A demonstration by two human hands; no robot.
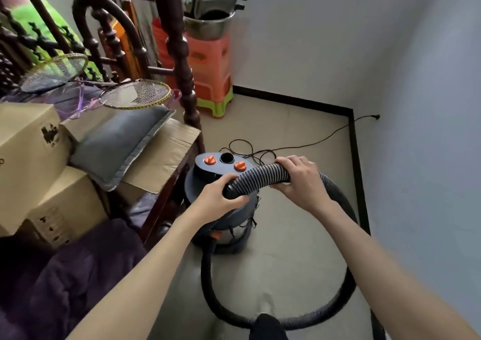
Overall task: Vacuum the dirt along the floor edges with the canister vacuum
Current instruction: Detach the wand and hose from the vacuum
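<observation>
Fingers of both hands curl around the ribbed hose [260, 179]: the left hand [221, 196] grips its black end cuff, the right hand [299, 181] holds it just to the right. The hose loops down near the bottom edge and back to the vacuum [223, 209], which stands on the floor [286, 235] beside cardboard boxes [31, 142]. Its top has 2 orange knobs [209, 160] and an open port [227, 157]. A cord [299, 146] runs to the right wall. 2 rackets [135, 93] lie at far left.

Grey canister vacuum [221, 209] stands upright on the floor, two orange knobs [240, 166] on top; its ribbed black hose [260, 178] loops toward 6 o'clock
</observation>
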